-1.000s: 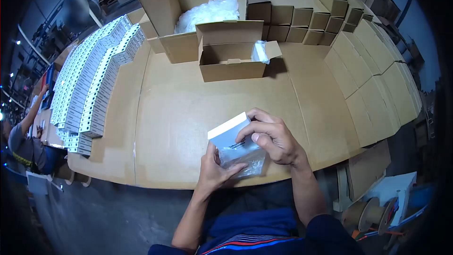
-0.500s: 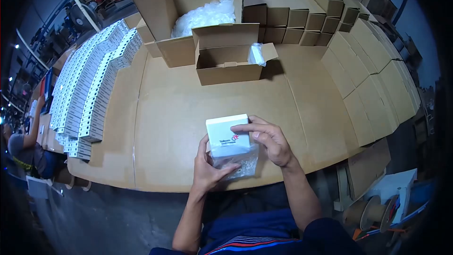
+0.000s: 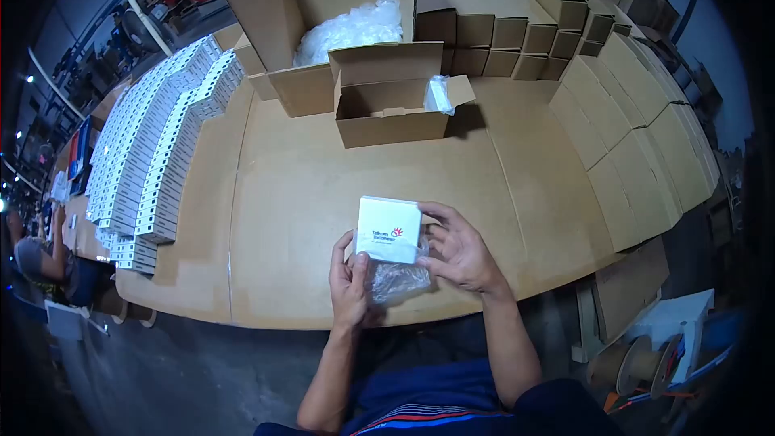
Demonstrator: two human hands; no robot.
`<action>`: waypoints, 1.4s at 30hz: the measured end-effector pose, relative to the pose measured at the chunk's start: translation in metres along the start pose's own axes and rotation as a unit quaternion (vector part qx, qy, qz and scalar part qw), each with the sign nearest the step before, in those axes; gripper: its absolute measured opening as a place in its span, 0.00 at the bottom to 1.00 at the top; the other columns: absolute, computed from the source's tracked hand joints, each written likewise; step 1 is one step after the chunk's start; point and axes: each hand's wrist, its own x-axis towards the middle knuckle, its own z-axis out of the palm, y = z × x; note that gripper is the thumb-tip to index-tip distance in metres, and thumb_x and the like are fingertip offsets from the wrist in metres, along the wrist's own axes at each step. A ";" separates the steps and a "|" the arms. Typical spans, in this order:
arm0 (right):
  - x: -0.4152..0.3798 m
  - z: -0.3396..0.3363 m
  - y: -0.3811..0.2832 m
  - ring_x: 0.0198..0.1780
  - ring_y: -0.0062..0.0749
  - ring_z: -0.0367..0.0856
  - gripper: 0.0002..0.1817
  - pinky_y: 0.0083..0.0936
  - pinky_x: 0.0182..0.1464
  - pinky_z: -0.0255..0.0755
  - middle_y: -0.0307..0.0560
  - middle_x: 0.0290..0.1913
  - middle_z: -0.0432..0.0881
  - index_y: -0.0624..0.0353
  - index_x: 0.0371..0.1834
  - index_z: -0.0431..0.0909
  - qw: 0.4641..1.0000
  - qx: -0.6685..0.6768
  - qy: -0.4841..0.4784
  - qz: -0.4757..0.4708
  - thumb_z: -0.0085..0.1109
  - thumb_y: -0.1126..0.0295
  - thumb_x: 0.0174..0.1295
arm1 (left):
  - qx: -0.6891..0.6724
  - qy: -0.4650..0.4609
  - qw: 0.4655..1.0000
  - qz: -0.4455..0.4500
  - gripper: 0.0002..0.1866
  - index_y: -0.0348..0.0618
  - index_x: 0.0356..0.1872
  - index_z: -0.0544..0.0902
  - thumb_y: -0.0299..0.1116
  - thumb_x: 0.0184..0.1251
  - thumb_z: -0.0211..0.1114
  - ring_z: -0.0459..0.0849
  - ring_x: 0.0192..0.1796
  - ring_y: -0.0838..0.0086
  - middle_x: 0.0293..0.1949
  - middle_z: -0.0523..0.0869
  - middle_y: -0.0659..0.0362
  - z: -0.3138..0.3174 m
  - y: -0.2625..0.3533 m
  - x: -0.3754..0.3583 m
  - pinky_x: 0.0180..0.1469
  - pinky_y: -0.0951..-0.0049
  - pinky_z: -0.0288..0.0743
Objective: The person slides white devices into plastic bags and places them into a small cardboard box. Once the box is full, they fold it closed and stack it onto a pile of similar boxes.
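A small white box with a red logo and printed text is held up over the front part of the table. My left hand grips its lower left corner, thumb on the front. On the right edge, my right hand has its fingers at the upper corner and its thumb low down. Clear bubble wrap hangs under and behind the white box. Further back stands an open brown carton with one wrapped white item at its right end.
Stacked white boxes line the left side. Behind the carton, a large open box holds bubble wrap. Brown cartons are stacked at the right and back right of the table. At far left a co-worker sits.
My right hand has moved from the front of the white box to its right edge. My left thumb has come up onto the box front. The co-worker's arm has lowered.
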 end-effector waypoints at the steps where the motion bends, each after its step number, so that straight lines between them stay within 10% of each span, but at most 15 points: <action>1: -0.003 -0.002 0.011 0.66 0.36 0.78 0.39 0.31 0.70 0.74 0.56 0.71 0.69 0.63 0.75 0.62 0.999 0.020 0.032 -0.020 0.65 0.91 0.60 | -0.017 0.009 1.000 -0.006 0.25 0.38 0.75 0.63 0.29 0.84 0.57 0.84 0.49 0.80 0.49 0.88 0.53 0.001 0.000 0.000 0.52 0.78 0.78; 8: -0.015 0.005 0.041 0.55 0.26 0.84 0.13 0.25 0.62 0.80 0.48 0.51 0.84 0.68 0.48 0.78 0.988 0.032 0.150 -0.030 0.68 0.88 0.63 | 0.002 -0.002 0.998 0.059 0.17 0.44 0.65 0.62 0.30 0.84 0.57 0.83 0.47 0.81 0.47 0.87 0.55 0.007 -0.003 -0.001 0.52 0.78 0.77; 15: -0.014 -0.003 0.034 0.54 0.26 0.85 0.10 0.23 0.60 0.80 0.50 0.52 0.87 0.67 0.44 0.81 0.988 -0.012 0.134 -0.069 0.67 0.89 0.64 | -0.010 -0.037 0.997 0.061 0.07 0.42 0.56 0.70 0.31 0.86 0.55 0.65 0.30 0.92 0.32 0.77 0.70 0.001 0.006 0.001 0.31 0.86 0.57; 21: -0.021 -0.015 0.033 0.54 0.25 0.85 0.07 0.25 0.61 0.79 0.53 0.55 0.88 0.67 0.44 0.82 0.992 -0.009 0.121 -0.035 0.67 0.87 0.66 | 0.061 -0.024 0.995 0.081 0.07 0.42 0.53 0.69 0.32 0.86 0.55 0.83 0.49 0.80 0.56 0.82 0.55 -0.007 0.001 0.004 0.51 0.81 0.77; 29: -0.018 -0.010 0.023 0.68 0.46 0.80 0.04 0.35 0.67 0.77 0.70 0.65 0.81 0.64 0.43 0.83 0.995 0.051 0.074 -0.054 0.68 0.78 0.68 | 0.002 -0.084 0.989 0.123 0.07 0.40 0.52 0.68 0.33 0.87 0.50 0.81 0.68 0.51 0.67 0.76 0.39 0.016 0.010 0.006 0.72 0.53 0.73; 32: -0.016 -0.008 0.027 0.68 0.51 0.80 0.14 0.44 0.72 0.74 0.71 0.69 0.76 0.64 0.48 0.80 0.992 0.086 0.089 -0.026 0.74 0.74 0.64 | -0.008 -0.064 0.991 0.114 0.08 0.40 0.53 0.66 0.34 0.87 0.48 0.82 0.67 0.48 0.67 0.76 0.40 0.021 0.011 0.005 0.70 0.53 0.76; 36: -0.009 0.017 0.019 0.68 0.35 0.78 0.34 0.29 0.62 0.79 0.64 0.72 0.74 0.61 0.67 0.71 0.991 0.035 0.095 -0.084 0.79 0.77 0.58 | -0.051 -0.025 0.994 0.092 0.08 0.44 0.56 0.65 0.35 0.89 0.45 0.80 0.69 0.47 0.68 0.73 0.44 0.030 0.018 0.006 0.68 0.54 0.79; 42: -0.018 0.015 0.012 0.54 0.25 0.84 0.34 0.23 0.58 0.78 0.46 0.51 0.87 0.60 0.69 0.71 0.988 -0.076 0.127 0.046 0.75 0.82 0.60 | -0.077 -0.044 0.992 0.087 0.12 0.43 0.61 0.65 0.36 0.87 0.50 0.78 0.71 0.50 0.69 0.73 0.45 0.026 0.021 0.009 0.69 0.54 0.76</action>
